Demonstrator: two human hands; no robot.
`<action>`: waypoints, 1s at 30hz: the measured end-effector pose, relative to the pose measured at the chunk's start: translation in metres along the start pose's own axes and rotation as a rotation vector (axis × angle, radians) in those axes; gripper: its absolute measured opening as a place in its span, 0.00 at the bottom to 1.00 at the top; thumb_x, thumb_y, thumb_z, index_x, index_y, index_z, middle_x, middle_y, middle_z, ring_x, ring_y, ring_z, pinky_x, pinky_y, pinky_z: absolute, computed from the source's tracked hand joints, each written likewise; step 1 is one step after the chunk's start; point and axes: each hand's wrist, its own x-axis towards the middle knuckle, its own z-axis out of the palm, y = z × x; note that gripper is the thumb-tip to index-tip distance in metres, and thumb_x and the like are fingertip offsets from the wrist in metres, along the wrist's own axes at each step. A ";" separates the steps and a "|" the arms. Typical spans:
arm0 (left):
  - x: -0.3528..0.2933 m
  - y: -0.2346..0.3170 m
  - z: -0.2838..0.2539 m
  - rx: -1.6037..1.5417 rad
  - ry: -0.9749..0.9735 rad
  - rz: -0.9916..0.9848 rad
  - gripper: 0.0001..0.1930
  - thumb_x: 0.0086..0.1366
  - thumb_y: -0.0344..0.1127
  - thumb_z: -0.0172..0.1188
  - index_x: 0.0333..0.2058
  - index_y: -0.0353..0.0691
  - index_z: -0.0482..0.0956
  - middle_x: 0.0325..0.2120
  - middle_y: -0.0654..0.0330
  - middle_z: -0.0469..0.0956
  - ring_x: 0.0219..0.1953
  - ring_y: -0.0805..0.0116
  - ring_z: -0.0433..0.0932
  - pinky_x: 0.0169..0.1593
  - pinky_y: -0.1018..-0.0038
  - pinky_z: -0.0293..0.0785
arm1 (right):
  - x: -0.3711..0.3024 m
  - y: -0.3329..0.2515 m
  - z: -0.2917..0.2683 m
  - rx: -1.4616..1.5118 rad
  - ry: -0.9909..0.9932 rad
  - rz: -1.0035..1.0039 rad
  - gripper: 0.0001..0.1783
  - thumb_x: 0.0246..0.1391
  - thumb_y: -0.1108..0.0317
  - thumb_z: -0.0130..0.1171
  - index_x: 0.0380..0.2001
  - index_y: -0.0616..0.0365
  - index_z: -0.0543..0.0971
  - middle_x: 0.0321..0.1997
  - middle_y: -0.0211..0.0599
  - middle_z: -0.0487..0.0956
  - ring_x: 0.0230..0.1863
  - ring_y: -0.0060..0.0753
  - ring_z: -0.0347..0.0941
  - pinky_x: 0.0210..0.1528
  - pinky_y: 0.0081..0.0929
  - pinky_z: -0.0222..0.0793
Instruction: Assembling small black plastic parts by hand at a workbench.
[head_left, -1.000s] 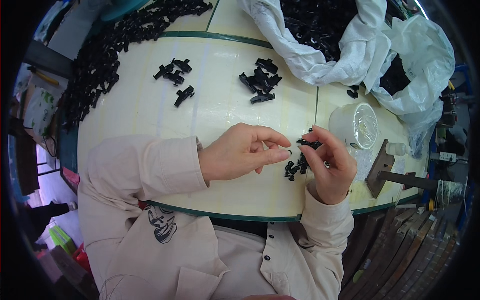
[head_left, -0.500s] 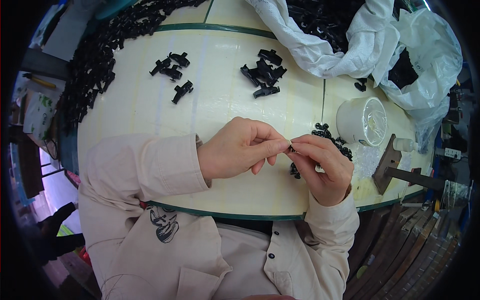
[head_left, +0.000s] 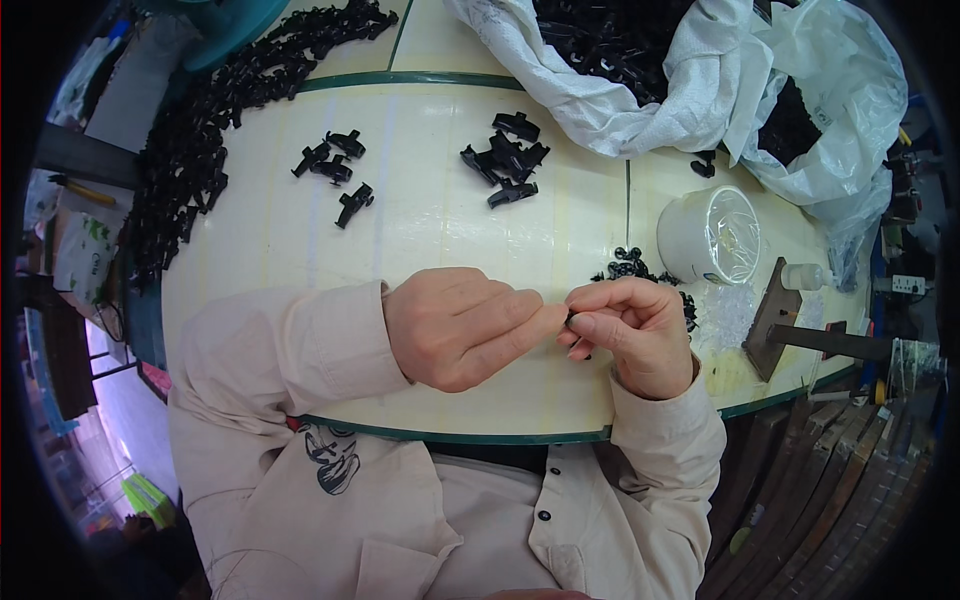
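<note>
My right hand (head_left: 636, 330) pinches a small dark piece (head_left: 570, 319) between thumb and fingers; little of it shows. From the left, my left hand (head_left: 468, 328) reaches to the same spot with its back up. Its fingers are pressed together, the tips meeting my right fingertips, and its thumb is hidden. Small black round-ended parts (head_left: 628, 264) lie in a pile just beyond my right hand, partly covered by it. Farther off on the table lie two loose groups of black plastic clip-like parts, one at centre (head_left: 508, 158) and one at left (head_left: 335, 165).
A long heap of black parts (head_left: 190, 150) lines the table's left edge. At the back right stand a white woven sack (head_left: 620, 115) and a clear plastic bag (head_left: 850, 110), both holding black parts. A white tub (head_left: 690, 235) and a metal bracket (head_left: 768, 325) stand at right.
My left hand has turned its back upward, its fingers straighter and its thumb now hidden. My right fingers have curled and turned around the small piece. The whole view has shifted slightly.
</note>
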 end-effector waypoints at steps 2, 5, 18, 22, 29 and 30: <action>0.002 0.002 -0.003 0.061 -0.007 0.035 0.22 0.40 0.27 0.59 0.39 0.27 0.78 0.26 0.56 0.75 0.23 0.70 0.74 0.22 0.79 0.69 | 0.000 -0.001 -0.001 0.011 -0.011 -0.002 0.08 0.52 0.80 0.59 0.37 0.69 0.78 0.34 0.44 0.81 0.36 0.32 0.80 0.35 0.21 0.78; 0.004 0.000 -0.003 0.138 0.001 0.100 0.21 0.40 0.27 0.59 0.38 0.27 0.78 0.27 0.55 0.75 0.24 0.70 0.74 0.23 0.79 0.70 | 0.000 -0.004 -0.001 0.023 -0.012 0.080 0.08 0.52 0.79 0.59 0.37 0.70 0.77 0.35 0.45 0.80 0.36 0.32 0.80 0.35 0.21 0.78; 0.014 0.002 -0.011 -0.012 -0.116 -0.083 0.19 0.45 0.26 0.65 0.40 0.30 0.77 0.31 0.53 0.78 0.30 0.63 0.79 0.29 0.76 0.75 | -0.016 -0.004 0.002 -0.424 0.193 -0.426 0.08 0.46 0.86 0.58 0.32 0.70 0.79 0.35 0.46 0.80 0.29 0.28 0.79 0.31 0.18 0.75; 0.017 -0.006 -0.006 0.028 -0.020 -0.548 0.20 0.50 0.25 0.67 0.43 0.35 0.76 0.37 0.53 0.78 0.33 0.60 0.77 0.33 0.73 0.74 | -0.034 -0.030 -0.042 -1.109 0.652 -0.783 0.09 0.42 0.85 0.61 0.30 0.67 0.79 0.33 0.43 0.80 0.27 0.27 0.78 0.27 0.18 0.73; 0.018 -0.033 -0.020 0.090 -0.080 -0.845 0.14 0.53 0.27 0.63 0.39 0.35 0.76 0.35 0.55 0.75 0.35 0.58 0.72 0.37 0.69 0.69 | -0.027 -0.045 -0.068 -1.540 0.755 -0.789 0.08 0.42 0.81 0.63 0.28 0.63 0.78 0.32 0.39 0.80 0.28 0.36 0.78 0.28 0.23 0.73; 0.018 -0.033 -0.022 0.100 -0.084 -0.856 0.14 0.53 0.27 0.63 0.39 0.35 0.76 0.35 0.55 0.75 0.35 0.58 0.72 0.37 0.69 0.69 | -0.026 -0.044 -0.069 -1.531 0.743 -0.790 0.08 0.42 0.81 0.63 0.28 0.63 0.78 0.32 0.39 0.80 0.28 0.36 0.78 0.28 0.23 0.73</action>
